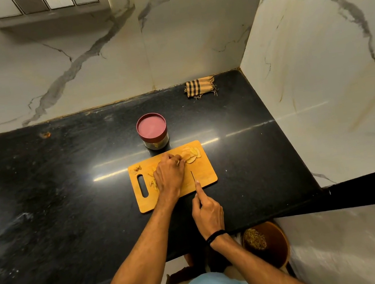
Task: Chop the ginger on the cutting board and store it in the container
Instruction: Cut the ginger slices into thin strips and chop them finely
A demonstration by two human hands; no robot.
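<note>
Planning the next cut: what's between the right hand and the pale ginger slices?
Head view: only the thin-bladed knife the right hand holds and bare orange wooden cutting board before the pale ginger slices.

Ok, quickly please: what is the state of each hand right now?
Left hand: fingers bent over the ginger slices; whether it grips them cannot be told.
Right hand: closed, holding the knife.

Checked cloth (200,87), brown bin (268,242)
</note>
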